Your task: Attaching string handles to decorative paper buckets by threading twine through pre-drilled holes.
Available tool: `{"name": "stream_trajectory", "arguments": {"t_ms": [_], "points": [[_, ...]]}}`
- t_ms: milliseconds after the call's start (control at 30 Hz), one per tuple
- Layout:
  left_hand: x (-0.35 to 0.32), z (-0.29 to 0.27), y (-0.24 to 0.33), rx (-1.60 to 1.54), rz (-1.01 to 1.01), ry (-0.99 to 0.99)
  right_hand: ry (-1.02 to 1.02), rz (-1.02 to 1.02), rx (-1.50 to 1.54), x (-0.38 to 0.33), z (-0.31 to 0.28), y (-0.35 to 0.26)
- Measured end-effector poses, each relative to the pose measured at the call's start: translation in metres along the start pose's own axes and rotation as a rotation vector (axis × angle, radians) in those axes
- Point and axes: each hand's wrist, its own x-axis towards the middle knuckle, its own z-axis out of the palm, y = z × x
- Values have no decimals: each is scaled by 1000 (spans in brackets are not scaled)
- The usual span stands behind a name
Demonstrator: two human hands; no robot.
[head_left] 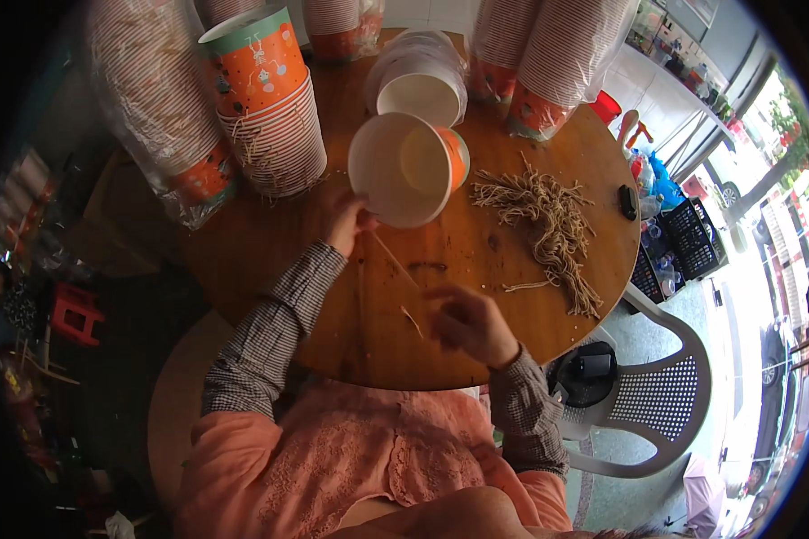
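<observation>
A white-lined paper bucket (400, 171) with an orange and green outside lies tipped over the table, its mouth facing me. My left hand (343, 225) grips it by the near rim, fingers closed. From that rim a thin cord (394, 259) stretches down to the right, toward my right hand (467, 322). The right hand's fingers are curled and blurred, closed on the cord as far as I can see. A loose cord end shows beside them. To the right lies a tangled bundle of beige cords (548, 220).
A tall stack of buckets (274, 135) stands at the left, beside plastic-wrapped stacks (148, 90). More wrapped stacks (562, 67) stand at the back right. Behind the held bucket lies a wrapped bucket stack (420, 94). A grey plastic chair (652, 395) is right of the round wooden table (351, 332).
</observation>
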Motion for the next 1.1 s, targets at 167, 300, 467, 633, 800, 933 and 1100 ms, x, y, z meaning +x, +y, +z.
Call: {"name": "stream_trajectory", "arguments": {"t_ms": [167, 300, 467, 633, 800, 933, 1100], "points": [[-5, -15, 89, 964, 691, 18, 128, -277, 177, -25, -16, -57], [-18, 2, 126, 1118, 676, -201, -26, -658, 574, -33, -48, -67], [-30, 9, 136, 1362, 754, -241, 337, -672, 419, -17, -40, -70], [-38, 24, 136, 1582, 726, -185, 436, -620, 350, -7, -26, -54], [-52, 32, 134, 1502, 1126, 1, 406, -525, 510, 12, -13, -44], [-111, 75, 117, 927, 890, -368, 404, -537, 543, 16, -3, -39], [-165, 90, 100, 777, 661, -523, 421, -623, 470, 19, 19, -44]]}}
